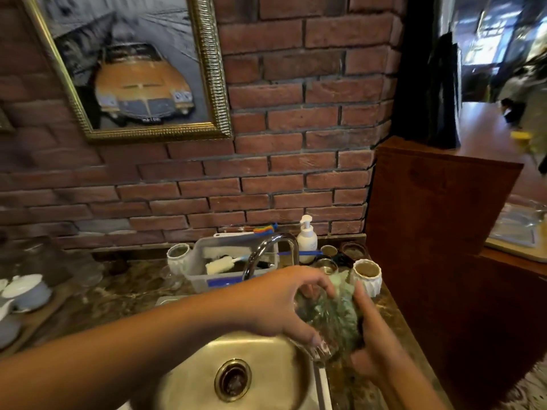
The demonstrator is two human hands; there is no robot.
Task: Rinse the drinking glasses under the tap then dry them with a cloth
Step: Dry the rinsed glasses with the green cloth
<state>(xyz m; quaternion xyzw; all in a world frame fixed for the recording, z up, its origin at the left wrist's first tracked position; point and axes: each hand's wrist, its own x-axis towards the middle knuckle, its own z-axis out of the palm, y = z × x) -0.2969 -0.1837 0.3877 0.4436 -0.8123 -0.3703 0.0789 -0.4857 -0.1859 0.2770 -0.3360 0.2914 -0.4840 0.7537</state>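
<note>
My left hand [278, 300] grips a clear drinking glass [318, 349] held on its side above the right rim of the steel sink [266, 350]. A green cloth [340, 315] is stuffed into and around the glass. My right hand [373, 335] presses that cloth from the right side. The chrome tap [266, 250] arches behind my hands, and no water is visible from it. The glass is blurred and partly hidden by the cloth and my fingers.
A grey plastic tub [233, 261] with brushes sits behind the tap, next to a white soap pump bottle [307, 238]. White ribbed cups [367, 276] and small jars stand at the right. White dishes [23, 291] lie at the left. A wooden partition [438, 217] rises on the right.
</note>
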